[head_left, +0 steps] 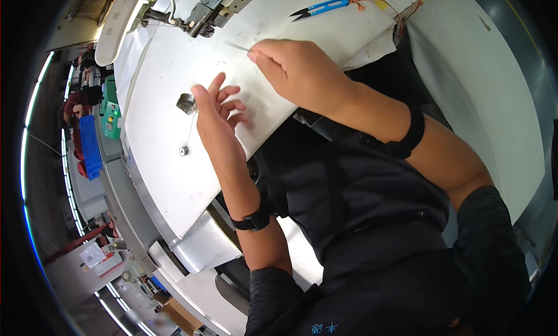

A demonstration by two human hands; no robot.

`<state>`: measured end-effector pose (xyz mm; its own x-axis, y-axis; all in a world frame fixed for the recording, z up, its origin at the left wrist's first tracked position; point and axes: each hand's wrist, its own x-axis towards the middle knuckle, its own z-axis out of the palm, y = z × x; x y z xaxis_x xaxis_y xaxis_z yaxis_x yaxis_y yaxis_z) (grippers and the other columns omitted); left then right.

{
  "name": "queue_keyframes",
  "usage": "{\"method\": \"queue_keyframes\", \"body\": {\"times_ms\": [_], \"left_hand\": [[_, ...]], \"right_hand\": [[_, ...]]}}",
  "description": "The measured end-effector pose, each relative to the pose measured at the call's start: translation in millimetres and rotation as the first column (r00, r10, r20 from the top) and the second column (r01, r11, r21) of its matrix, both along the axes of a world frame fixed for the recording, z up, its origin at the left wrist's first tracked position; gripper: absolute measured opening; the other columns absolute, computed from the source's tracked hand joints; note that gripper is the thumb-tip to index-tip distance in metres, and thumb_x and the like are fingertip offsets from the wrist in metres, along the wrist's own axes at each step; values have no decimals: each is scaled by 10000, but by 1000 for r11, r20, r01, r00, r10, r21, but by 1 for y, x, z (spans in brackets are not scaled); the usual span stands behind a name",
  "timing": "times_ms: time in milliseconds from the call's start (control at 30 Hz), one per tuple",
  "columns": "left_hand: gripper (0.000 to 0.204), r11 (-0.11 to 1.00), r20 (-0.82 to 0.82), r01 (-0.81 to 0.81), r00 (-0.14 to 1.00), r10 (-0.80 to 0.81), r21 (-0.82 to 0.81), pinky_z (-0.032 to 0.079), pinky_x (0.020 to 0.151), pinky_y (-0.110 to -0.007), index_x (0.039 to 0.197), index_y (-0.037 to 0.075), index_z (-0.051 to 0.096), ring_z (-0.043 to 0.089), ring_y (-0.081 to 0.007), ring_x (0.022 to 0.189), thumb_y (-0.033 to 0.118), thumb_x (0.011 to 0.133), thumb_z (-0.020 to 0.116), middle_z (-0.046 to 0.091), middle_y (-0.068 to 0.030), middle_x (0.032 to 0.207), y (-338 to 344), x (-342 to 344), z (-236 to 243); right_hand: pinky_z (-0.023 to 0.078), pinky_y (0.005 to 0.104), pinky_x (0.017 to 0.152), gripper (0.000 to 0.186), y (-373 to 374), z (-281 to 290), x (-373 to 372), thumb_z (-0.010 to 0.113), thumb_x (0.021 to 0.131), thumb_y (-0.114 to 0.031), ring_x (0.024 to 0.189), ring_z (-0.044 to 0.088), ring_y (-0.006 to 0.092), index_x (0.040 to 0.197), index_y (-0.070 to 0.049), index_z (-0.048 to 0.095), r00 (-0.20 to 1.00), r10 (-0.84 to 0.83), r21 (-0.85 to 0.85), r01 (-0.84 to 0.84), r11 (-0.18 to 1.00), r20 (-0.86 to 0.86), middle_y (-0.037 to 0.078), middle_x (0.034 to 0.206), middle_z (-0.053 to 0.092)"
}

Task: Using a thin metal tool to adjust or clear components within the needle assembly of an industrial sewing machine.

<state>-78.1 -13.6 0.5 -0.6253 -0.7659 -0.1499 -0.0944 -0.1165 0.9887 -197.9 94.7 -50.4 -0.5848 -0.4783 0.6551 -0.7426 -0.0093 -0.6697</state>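
Note:
My right hand (pixel 299 71) reaches over the white sewing table (pixel 163 179), thumb and forefinger pinched on a thin pale sliver (pixel 237 46) that points left toward the machine; what the sliver is cannot be told. My left hand (pixel 218 112) hovers lower over the table with its fingers spread and slightly blurred, holding nothing. It is just right of a small metal cup (pixel 186 103) set in the table top. Both wrists wear black bands.
The sewing machine head (pixel 200 10) stands at the top of the table. Blue thread snips (pixel 321 8) lie at the top right beside an orange cord (pixel 401 13). A small round metal piece (pixel 183 151) sits on the table. A blue crate (pixel 90 145) and a green device (pixel 109 112) stand at the left.

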Motion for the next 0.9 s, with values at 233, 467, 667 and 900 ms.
{"method": "queue_keyframes", "body": {"times_ms": [233, 467, 667, 900], "left_hand": [[243, 941, 94, 141, 989, -117, -308, 417, 637, -183, 1169, -28, 684, 515, -47, 672, 151, 1016, 624, 624, -8, 834, -17, 43, -36], [211, 958, 9, 124, 992, -125, -258, 414, 631, -183, 1147, -38, 684, 511, -46, 670, 114, 1014, 623, 615, -8, 820, -17, 38, -45], [197, 956, 0, 97, 995, -101, -278, 410, 624, -183, 1134, -36, 688, 512, -46, 669, 105, 1012, 623, 617, -5, 822, -16, 40, -46], [191, 948, 6, 83, 996, -86, -308, 410, 621, -183, 1125, -36, 691, 512, -47, 668, 101, 1010, 624, 619, -6, 827, -14, 40, -45]], "right_hand": [[401, 235, 490, 229, -1, 48, -5, 564, 997, -171, 518, 488, 88, 1021, 29, 673, 509, 412, -259, -346, 902, 755, 39, 717, 637], [320, 184, 455, 239, -15, 54, -14, 563, 964, -107, 507, 391, 34, 1107, 79, 605, -322, 692, -756, -144, 638, 646, 3, 737, 594], [312, 171, 452, 251, -18, 56, -9, 572, 954, -81, 500, 387, 17, 1138, 89, 566, -348, 749, -805, -28, 593, 564, -13, 682, 560], [319, 161, 450, 258, -23, 58, -9, 578, 942, -47, 494, 396, 16, 1152, 97, 539, -393, 793, -859, 17, 512, 465, -21, 661, 534]]}}
